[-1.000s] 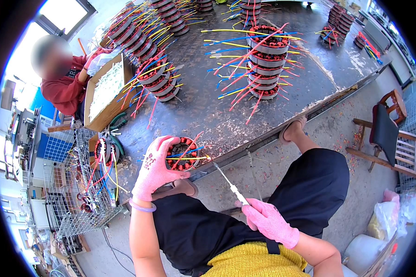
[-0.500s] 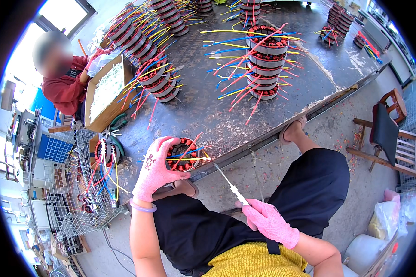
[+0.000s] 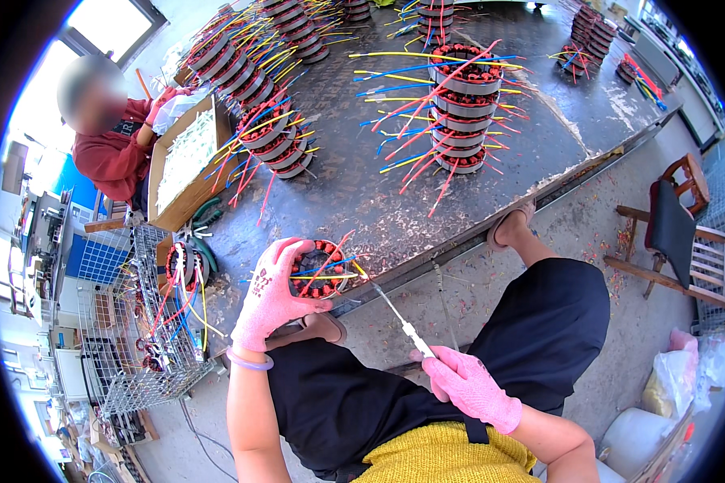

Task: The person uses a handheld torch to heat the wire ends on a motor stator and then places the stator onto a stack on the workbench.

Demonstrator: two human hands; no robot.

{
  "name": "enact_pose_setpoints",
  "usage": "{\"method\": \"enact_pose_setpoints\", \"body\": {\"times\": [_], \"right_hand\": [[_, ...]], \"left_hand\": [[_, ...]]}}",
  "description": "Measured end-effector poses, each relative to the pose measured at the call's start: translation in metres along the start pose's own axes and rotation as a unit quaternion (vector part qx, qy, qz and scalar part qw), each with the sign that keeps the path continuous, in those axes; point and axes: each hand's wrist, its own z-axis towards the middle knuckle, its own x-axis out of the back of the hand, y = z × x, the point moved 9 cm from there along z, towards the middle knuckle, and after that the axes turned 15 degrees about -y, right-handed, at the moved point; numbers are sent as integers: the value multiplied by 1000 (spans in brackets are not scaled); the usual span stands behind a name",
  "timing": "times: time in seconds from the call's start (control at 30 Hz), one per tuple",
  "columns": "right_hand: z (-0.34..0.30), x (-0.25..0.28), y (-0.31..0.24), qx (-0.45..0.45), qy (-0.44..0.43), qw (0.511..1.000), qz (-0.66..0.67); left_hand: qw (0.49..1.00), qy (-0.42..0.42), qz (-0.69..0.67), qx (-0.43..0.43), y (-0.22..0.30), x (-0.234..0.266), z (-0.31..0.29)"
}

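My left hand (image 3: 271,296), in a pink glove, grips a round motor stator (image 3: 321,268) with red windings and coloured wires, held at the near edge of the dark metal table (image 3: 540,137). My right hand (image 3: 469,388), also gloved in pink, holds a thin white tie (image 3: 395,314) that runs up to the stator's wires. Both hands are above my lap, in black trousers.
A stack of stators (image 3: 461,105) with long coloured wires stands mid-table, and more stacks (image 3: 278,141) lie to the left. A person in red (image 3: 113,149) sits beside a cardboard box (image 3: 187,161). A wire basket (image 3: 149,322) is at my left, a wooden chair (image 3: 677,225) at right.
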Motion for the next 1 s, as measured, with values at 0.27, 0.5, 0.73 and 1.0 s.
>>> {"method": "enact_pose_setpoints", "body": {"times": [0.27, 0.5, 0.73, 1.0], "right_hand": [[-1, -1, -6, -11, 3, 1000, 4], [-2, -2, -7, -10, 4, 1000, 16], [0, 0, 2, -1, 0, 1000, 4], [-2, 1, 5, 6, 10, 997, 78]], "left_hand": [[1000, -18, 4, 12, -2, -2, 0], [1000, -1, 2, -3, -3, -1, -1], [1000, 4, 4, -3, -3, -2, -2], [999, -8, 39, -13, -2, -2, -2]]}}
